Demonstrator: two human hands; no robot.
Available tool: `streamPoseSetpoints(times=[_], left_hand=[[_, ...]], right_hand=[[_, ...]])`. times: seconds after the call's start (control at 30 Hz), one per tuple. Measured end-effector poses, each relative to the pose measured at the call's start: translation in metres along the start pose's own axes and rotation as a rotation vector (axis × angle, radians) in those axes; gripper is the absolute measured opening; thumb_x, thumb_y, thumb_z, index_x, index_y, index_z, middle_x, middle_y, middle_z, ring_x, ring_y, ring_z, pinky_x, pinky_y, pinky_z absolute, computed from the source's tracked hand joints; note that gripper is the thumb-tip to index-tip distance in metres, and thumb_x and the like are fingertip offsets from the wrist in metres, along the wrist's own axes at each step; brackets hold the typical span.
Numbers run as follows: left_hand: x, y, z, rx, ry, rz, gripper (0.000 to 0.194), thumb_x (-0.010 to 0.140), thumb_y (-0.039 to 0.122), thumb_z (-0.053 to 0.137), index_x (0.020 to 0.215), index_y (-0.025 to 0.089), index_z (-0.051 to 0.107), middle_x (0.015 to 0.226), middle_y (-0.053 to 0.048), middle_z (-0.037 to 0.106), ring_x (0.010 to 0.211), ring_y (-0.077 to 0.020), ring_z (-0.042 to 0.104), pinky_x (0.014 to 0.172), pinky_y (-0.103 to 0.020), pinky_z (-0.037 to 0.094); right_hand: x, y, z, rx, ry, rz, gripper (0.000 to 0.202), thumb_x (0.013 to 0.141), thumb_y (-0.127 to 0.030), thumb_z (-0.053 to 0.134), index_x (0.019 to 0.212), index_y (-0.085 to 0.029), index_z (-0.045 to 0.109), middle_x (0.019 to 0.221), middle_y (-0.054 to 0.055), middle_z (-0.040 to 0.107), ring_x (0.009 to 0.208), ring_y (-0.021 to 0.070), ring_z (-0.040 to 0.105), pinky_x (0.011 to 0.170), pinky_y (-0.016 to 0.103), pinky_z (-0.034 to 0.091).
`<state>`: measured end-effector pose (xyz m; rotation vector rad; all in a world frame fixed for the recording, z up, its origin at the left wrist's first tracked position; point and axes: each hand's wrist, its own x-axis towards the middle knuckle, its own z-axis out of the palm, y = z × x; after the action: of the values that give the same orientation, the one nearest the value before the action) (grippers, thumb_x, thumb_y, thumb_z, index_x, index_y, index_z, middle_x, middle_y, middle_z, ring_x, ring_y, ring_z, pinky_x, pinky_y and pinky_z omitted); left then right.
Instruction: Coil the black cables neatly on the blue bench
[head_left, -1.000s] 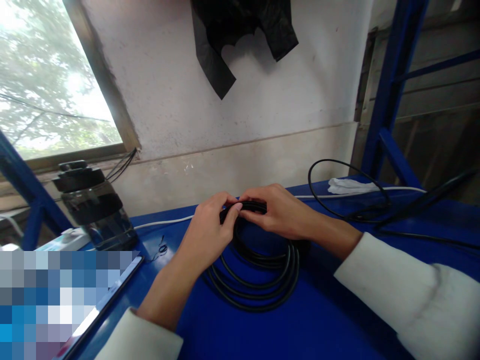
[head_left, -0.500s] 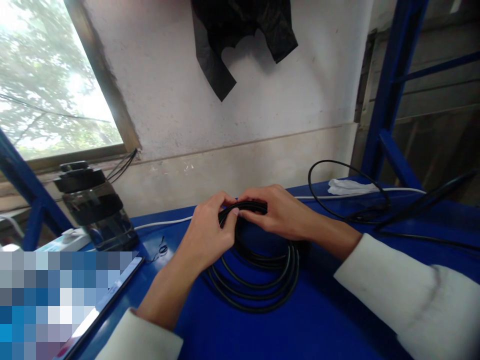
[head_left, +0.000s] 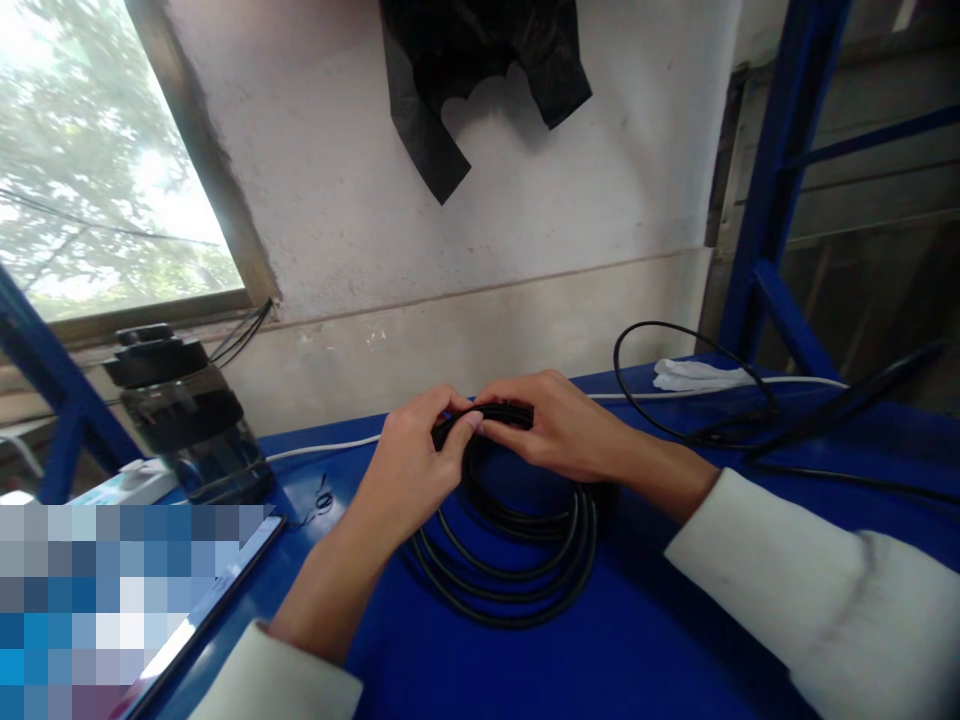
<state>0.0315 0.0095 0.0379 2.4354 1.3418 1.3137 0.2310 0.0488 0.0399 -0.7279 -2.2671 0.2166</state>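
Note:
A coil of black cable (head_left: 510,571) rests on the blue tabletop (head_left: 637,650), its loops fanned out toward me. At the far side of the coil, my left hand (head_left: 420,450) pinches the bundled strands between thumb and fingers. My right hand (head_left: 547,420) grips the same bundle just to the right, thumb below and fingers over the top. The fingertips of both hands nearly meet there. My palms and fingers hide part of the bundle.
A dark water bottle (head_left: 196,425) stands at the left beside a white power strip (head_left: 139,482). A pixelated flat device (head_left: 225,610) lies front left. A loose black cable (head_left: 675,432), a white cord (head_left: 330,446) and crumpled white material (head_left: 694,375) lie toward the back. Blue frame posts (head_left: 772,190) rise at the sides.
The view has shifted very slightly. Both hands keep the same grip on the cable coil, and nothing else has visibly moved.

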Motion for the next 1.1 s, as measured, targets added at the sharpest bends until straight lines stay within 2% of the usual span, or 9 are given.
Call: streamPoseSetpoints(times=[0.2, 0.57, 0.77, 1.1], left_hand=[[0.0006, 0.0024, 0.0010, -0.005, 0.000, -0.014, 0.010, 0.097, 0.027, 0.067, 0.092, 0.020, 0.072, 0.088, -0.001, 0.074, 0.081, -0.0177, 0.067, 0.076, -0.029, 0.047], [-0.0008, 0.0040, 0.0038, -0.022, 0.020, -0.040, 0.012, 0.097, 0.027, 0.065, 0.092, 0.020, 0.073, 0.089, -0.002, 0.075, 0.080, -0.0180, 0.066, 0.074, -0.029, 0.046], [-0.0005, 0.0035, 0.0039, -0.053, 0.004, -0.076, 0.020, 0.099, 0.030, 0.061, 0.086, 0.020, 0.072, 0.081, -0.001, 0.074, 0.075, -0.0177, 0.065, 0.072, -0.029, 0.045], [-0.0003, -0.0016, 0.0089, -0.118, -0.008, -0.134, 0.010, 0.093, 0.023, 0.066, 0.089, 0.022, 0.075, 0.085, -0.002, 0.078, 0.079, -0.0205, 0.071, 0.075, -0.031, 0.051]], right_hand=[[0.0004, -0.0002, 0.0001, -0.008, -0.002, 0.002, 0.017, 0.098, -0.025, 0.066, 0.104, -0.016, 0.079, 0.089, 0.005, 0.078, 0.076, 0.0182, 0.067, 0.068, 0.027, 0.043], [-0.0005, -0.0018, -0.0005, -0.018, 0.001, 0.016, 0.017, 0.098, -0.028, 0.067, 0.101, -0.017, 0.080, 0.084, 0.004, 0.077, 0.071, 0.0172, 0.064, 0.066, 0.027, 0.041], [0.0001, -0.0011, 0.0002, -0.019, -0.013, 0.049, 0.021, 0.099, -0.033, 0.067, 0.094, -0.017, 0.079, 0.076, 0.002, 0.075, 0.068, 0.0160, 0.061, 0.063, 0.027, 0.038], [-0.0016, 0.0022, 0.0009, -0.008, -0.049, 0.080, 0.018, 0.098, -0.034, 0.067, 0.096, -0.021, 0.079, 0.080, 0.003, 0.077, 0.069, 0.0186, 0.065, 0.064, 0.028, 0.041]])
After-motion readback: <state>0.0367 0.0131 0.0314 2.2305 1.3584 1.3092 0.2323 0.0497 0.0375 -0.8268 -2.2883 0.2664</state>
